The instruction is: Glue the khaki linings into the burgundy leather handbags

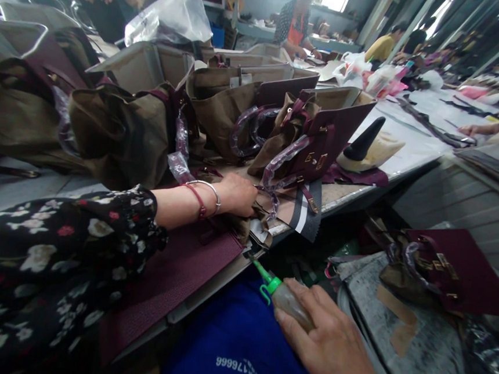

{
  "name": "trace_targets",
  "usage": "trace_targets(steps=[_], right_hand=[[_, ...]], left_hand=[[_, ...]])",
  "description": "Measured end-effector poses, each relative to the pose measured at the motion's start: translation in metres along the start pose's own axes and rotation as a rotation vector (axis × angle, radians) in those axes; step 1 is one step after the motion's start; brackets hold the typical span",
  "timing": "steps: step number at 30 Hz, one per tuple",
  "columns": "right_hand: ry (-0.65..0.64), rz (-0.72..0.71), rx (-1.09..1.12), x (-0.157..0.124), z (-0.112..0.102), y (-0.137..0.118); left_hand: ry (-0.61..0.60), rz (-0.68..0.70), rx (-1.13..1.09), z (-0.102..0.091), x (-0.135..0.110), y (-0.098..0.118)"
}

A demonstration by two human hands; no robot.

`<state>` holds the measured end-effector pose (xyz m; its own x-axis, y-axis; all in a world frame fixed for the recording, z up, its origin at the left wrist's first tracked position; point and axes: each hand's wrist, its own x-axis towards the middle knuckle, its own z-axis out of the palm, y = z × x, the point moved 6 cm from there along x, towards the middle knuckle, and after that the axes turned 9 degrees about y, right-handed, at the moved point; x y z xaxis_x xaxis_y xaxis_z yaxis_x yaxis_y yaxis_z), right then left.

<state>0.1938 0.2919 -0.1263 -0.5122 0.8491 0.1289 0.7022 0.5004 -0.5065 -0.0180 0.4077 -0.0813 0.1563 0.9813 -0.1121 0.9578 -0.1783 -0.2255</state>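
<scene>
In my right hand (320, 327) is a small squeeze bottle (294, 304) with a green nozzle and brownish contents. Its tip points up and left, close to the edge of the piece my left hand is at. My left hand (238, 195) reaches across a burgundy handbag (181, 268) that lies at the table's front edge. The fingers of that hand curl down at the bag's end, and what they grip is hidden. Just beyond stands another burgundy and olive handbag (323, 141) with plastic-wrapped handles and gold hardware.
Several more unfinished handbags (119, 123) crowd the table on the left. A black cone-shaped object (366, 140) stands at the table's right edge. On a grey surface (436, 349) at right lies another burgundy bag (465, 270). Co-workers are at the tables behind.
</scene>
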Motion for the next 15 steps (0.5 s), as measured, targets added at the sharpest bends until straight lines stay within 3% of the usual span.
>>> trace_targets(steps=[5, 10, 15], right_hand=[[-0.132, -0.091, -0.018, -0.005, 0.009, -0.008], [-0.017, -0.063, -0.053, -0.002, 0.003, -0.005], [-0.127, -0.148, -0.054, -0.009, 0.012, -0.014]], left_hand=[[-0.001, 0.014, -0.001, 0.002, 0.001, 0.0], [-0.006, 0.009, 0.009, 0.0, 0.0, 0.0], [-0.007, 0.014, 0.005, -0.001, 0.0, 0.001]])
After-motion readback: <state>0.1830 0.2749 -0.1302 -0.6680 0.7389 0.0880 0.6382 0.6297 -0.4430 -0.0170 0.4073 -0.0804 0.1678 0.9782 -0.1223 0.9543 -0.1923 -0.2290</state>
